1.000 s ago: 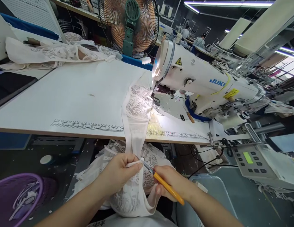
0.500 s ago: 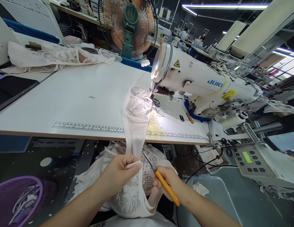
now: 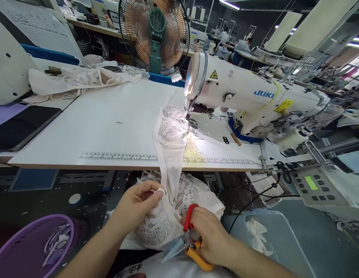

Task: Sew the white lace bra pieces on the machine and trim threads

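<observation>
The scissors (image 3: 185, 240) have swung downward: I see the right grip (image 3: 209, 233) closed around their handles, blades slanting lower-left, below the left grip (image 3: 140, 204), which pinches the white garment (image 3: 171, 154) trailing off the desk (image 3: 110, 133).

White garment (image 3: 159, 229) (openwork lace pattern)

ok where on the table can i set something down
Widest free patch: the white tabletop between the dark flat device and the lace garment, beyond the printed ruler, with a thin scrap on it. Crowded: under the sewing machine, with clippings and a wooden-handled tool, and back left, with piled lace pieces.
</observation>
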Motion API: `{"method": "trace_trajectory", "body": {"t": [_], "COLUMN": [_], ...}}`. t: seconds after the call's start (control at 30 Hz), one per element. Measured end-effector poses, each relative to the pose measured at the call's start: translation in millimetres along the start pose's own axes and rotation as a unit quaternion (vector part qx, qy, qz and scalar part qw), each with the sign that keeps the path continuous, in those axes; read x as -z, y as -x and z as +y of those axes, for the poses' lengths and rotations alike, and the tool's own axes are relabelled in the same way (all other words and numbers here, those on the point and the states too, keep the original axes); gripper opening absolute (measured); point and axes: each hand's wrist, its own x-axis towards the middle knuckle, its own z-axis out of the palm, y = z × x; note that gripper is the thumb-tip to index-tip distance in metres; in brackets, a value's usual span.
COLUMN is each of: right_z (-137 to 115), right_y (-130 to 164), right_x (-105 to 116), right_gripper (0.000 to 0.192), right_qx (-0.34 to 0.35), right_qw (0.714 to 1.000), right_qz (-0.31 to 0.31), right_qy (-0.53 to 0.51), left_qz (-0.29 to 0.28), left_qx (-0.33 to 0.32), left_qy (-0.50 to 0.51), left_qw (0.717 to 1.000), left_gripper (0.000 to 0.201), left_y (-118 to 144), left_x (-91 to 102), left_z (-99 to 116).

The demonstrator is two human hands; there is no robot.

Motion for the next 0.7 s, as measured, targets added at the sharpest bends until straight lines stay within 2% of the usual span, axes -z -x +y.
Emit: {"method": "trace_trajectory", "body": {"t": [0.07, 0.13, 0.27, 0.37, 0.5, 0.7], "right_z": [3.0, 3.1, 0.3, 0.6, 6.3, 17.1], "right_y": [1.8, 3.0, 6.4, 12.1, 21.3, 29.5], "right_x": [-6.7, -6.3, 10.4, 23.9, 28.6, 24.0], "right_gripper": [0.011, 0.012, 0.016, 0.015, 0.015, 0.019], "right_qx": [0.001, -0.022, -0.085, -0.131, -0.169, -0.268], "right_qw": [1.000, 1.000, 0.995, 0.988, 0.980, 0.950], "right_qz": [0.025, 0.020, 0.004, -0.011, -0.012, -0.052], "right_qy": [0.006, -0.006, -0.052, -0.084, -0.108, -0.153], "left_qz": [0.023, 0.065, 0.165, 0.218, 0.238, 0.230], "left_qx": [0.017, 0.025, 0.027, 0.006, -0.016, 0.003], "left_qy": [0.027, 0.056, 0.097, 0.106, 0.097, 0.077], "left_qw": [0.999, 0.996, 0.981, 0.970, 0.966, 0.970], "left_gripper": [0.019, 0.016, 0.003, 0.004, 0.005, 0.004], "left_y": [5.3, 12.2, 26.1, 33.8, 40.4, 42.7], "left_x": [3.4, 5.8, 8.8, 10.7, 12.8, 15.9], "left_z": [0.5, 3.6, 14.7, 22.1, 25.7, 23.1]}}
